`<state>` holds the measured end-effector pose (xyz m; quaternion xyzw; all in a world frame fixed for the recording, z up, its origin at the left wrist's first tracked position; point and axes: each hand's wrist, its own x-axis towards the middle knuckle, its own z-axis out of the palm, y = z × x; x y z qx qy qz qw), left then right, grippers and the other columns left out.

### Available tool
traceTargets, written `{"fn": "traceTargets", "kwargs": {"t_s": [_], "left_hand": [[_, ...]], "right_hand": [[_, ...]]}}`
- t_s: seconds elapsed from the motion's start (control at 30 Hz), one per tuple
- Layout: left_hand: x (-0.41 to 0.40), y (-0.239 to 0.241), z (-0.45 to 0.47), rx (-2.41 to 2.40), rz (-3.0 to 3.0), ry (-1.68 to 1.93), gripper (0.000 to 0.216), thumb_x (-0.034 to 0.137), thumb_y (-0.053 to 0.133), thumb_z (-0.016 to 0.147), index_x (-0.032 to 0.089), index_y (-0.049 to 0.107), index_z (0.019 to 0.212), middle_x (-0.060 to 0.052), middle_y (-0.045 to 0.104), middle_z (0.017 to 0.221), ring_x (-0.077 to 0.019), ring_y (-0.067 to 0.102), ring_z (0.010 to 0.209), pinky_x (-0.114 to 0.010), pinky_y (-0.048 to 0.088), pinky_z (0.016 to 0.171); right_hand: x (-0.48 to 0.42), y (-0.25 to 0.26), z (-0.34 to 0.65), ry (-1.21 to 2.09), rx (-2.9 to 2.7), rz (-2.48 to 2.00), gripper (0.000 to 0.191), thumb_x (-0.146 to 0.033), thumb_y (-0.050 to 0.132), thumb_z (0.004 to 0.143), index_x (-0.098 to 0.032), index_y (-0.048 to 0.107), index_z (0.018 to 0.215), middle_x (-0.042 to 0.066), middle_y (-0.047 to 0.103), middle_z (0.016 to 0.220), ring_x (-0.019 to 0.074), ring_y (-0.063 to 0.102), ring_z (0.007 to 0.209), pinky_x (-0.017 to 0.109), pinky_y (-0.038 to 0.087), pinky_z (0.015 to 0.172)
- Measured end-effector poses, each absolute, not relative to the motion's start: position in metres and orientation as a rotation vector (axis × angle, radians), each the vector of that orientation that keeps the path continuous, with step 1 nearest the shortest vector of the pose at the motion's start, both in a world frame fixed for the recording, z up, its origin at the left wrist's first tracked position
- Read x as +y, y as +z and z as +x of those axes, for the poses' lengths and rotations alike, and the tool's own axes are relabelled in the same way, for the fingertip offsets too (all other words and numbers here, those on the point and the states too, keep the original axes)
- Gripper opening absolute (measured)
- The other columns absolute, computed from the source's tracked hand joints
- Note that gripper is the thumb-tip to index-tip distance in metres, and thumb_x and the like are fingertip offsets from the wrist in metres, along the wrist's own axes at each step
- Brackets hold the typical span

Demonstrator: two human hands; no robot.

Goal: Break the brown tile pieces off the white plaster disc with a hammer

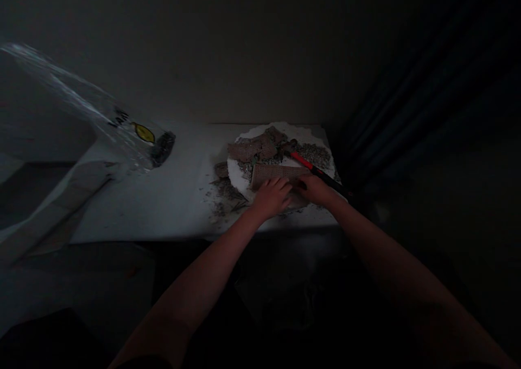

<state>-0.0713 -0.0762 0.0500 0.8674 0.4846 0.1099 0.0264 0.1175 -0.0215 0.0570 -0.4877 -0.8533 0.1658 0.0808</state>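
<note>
A brown slab (279, 172) with a finely textured surface lies at the near side of a white, rough-edged sheet (240, 176). My left hand (273, 196) has its fingers curled over the slab's near left part. At its near right edge, the fingers of my right hand (314, 189) are bent around it, their tips partly hidden. Just beyond the right hand rests a hammer (317, 171) with a red and black handle, its head toward broken brown pieces (256, 146). Grey crumbs (313, 154) are heaped beside the hammer.
A white table (179, 195) stands against a wall. Loose debris (226, 190) is scattered left of the sheet. A clear plastic bag (122, 127) with a yellow oval mark and dark contents is at the left. A dark curtain (431, 92) hangs at the right. The light is dim.
</note>
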Motion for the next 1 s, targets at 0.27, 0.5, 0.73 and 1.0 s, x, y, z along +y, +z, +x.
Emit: {"fn": "traceTargets", "kwargs": {"t_s": [0.27,0.5,0.73,1.0], "left_hand": [[-0.063,0.051,-0.066,1.456,2.647,0.199,0.028,0.037,0.057,0.089,0.020,0.063,0.111,-0.008,0.062,0.118,-0.0261,0.053,0.114,-0.041,0.043,0.093],[-0.061,0.051,-0.064,1.452,2.619,0.204,0.029,0.037,0.059,0.088,0.019,0.064,0.111,-0.010,0.062,0.118,-0.0278,0.053,0.115,-0.044,0.043,0.094],[-0.062,0.050,-0.065,1.448,2.619,0.194,0.031,0.037,0.060,0.087,0.019,0.062,0.113,-0.010,0.061,0.119,-0.0282,0.052,0.115,-0.043,0.043,0.094],[-0.063,0.051,-0.066,1.428,2.629,0.203,0.032,0.037,0.061,0.086,0.019,0.062,0.113,-0.009,0.061,0.120,-0.0281,0.052,0.116,-0.043,0.043,0.094]], "right_hand": [[-0.009,0.043,0.115,0.545,-2.544,-1.519,0.013,-0.023,0.058,0.087,-0.013,0.065,0.085,0.009,0.070,0.085,0.0174,0.060,0.075,0.026,0.036,0.063],[-0.007,0.045,0.112,0.553,-2.527,-1.575,0.014,-0.025,0.059,0.086,-0.014,0.065,0.083,0.009,0.071,0.084,0.0162,0.059,0.073,0.024,0.035,0.062],[-0.005,0.048,0.110,0.548,-2.552,-1.598,0.015,-0.025,0.059,0.086,-0.013,0.067,0.084,0.009,0.071,0.084,0.0165,0.060,0.072,0.025,0.034,0.060],[-0.004,0.050,0.107,0.487,-2.615,-1.631,0.018,-0.028,0.058,0.088,-0.012,0.067,0.085,0.011,0.071,0.085,0.0175,0.059,0.072,0.026,0.033,0.059]]}}
